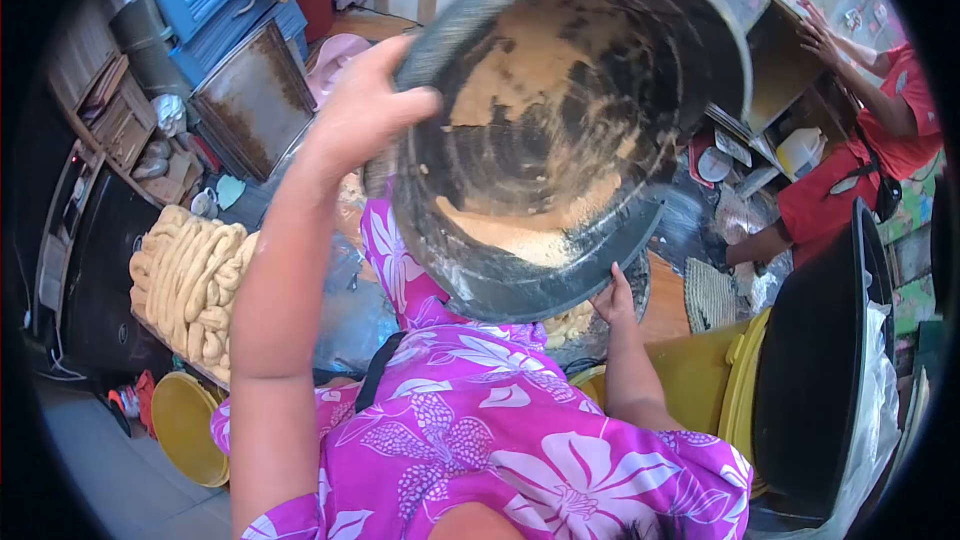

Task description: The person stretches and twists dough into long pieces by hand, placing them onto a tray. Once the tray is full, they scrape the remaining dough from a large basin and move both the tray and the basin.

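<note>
Tilted black bucket (560, 140) holds tan powder (520, 235).

my left hand (362, 105) raised high, arm bent up, fingers curled in a grip, my right hand (613, 302) lower, fingers gripping, forearm angled up

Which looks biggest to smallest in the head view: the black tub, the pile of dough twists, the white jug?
1. Black tub, though it is nearest the camera.
2. Pile of dough twists.
3. White jug, far back.
</note>
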The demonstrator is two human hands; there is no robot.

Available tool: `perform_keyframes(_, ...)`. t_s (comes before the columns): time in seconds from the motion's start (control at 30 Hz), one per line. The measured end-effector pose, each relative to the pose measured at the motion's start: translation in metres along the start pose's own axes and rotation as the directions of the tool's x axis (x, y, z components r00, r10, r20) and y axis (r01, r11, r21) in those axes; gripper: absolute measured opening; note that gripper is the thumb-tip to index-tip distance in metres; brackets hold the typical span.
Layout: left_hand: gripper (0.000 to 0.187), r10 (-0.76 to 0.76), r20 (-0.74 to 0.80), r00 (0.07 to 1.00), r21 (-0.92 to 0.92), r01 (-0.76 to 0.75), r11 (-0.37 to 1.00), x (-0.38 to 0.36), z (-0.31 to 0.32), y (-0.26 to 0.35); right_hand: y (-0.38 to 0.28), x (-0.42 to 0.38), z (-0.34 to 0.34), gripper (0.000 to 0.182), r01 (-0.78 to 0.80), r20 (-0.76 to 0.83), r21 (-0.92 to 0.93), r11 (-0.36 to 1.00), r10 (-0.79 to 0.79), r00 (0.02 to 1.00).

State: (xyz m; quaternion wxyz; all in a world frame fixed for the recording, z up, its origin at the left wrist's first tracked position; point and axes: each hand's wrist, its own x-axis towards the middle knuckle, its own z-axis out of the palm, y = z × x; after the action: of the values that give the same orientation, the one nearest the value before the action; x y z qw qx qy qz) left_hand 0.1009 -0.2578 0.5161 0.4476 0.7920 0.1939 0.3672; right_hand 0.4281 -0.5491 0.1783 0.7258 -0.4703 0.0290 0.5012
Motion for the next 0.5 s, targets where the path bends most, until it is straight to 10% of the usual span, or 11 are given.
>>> perform_keyframes(0.1,0.040,-0.159,-0.168,0.973,-0.218,0.121,0.969,-0.027,-0.013,-0.014,-0.008,0.004,0.017,0.058,0.062,0.037,0.081,0.995,-0.065,0.997)
perform_keyframes(0.23,0.043,-0.279,-0.358,0.891,-0.439,0.103,0.892,-0.068,-0.033,-0.029,-0.065,0.015,0.081,0.050,0.530,0.083,-0.158,0.833,-0.524,0.848)
perform_keyframes(0.5,0.037,-0.604,-0.343,0.720,-0.782,0.138,0.608,-0.095,-0.037,-0.139,-0.227,-0.065,0.182,0.045,0.645,0.254,-0.143,0.750,-0.603,0.757)
